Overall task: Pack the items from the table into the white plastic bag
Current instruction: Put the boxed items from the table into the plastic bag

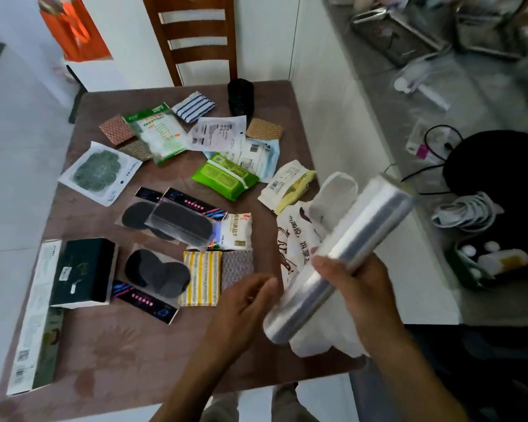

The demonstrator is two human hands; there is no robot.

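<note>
The right hand [358, 280] grips a clear film roll [339, 260] above the white bag [302, 239]. The left hand [241, 312] hovers beside it, fingers loosely spread and empty.

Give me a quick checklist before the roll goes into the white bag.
1. Roll held firmly: ok. The right hand wraps the clear film roll near its middle, lifted off the table.
2. Left hand free to help: ok. The left hand is open and empty beside the roll's lower end.
3. Bag within reach: ok. The white bag lies on the table's right edge, right under the roll.
4. Bag mouth open: not ok. It lies crumpled; only one handle loop stands up.
5. Bag empty or holding items: cannot tell.
6. Items left to pack: not ok. Many remain, such as the green wipes pack and black box.
</note>
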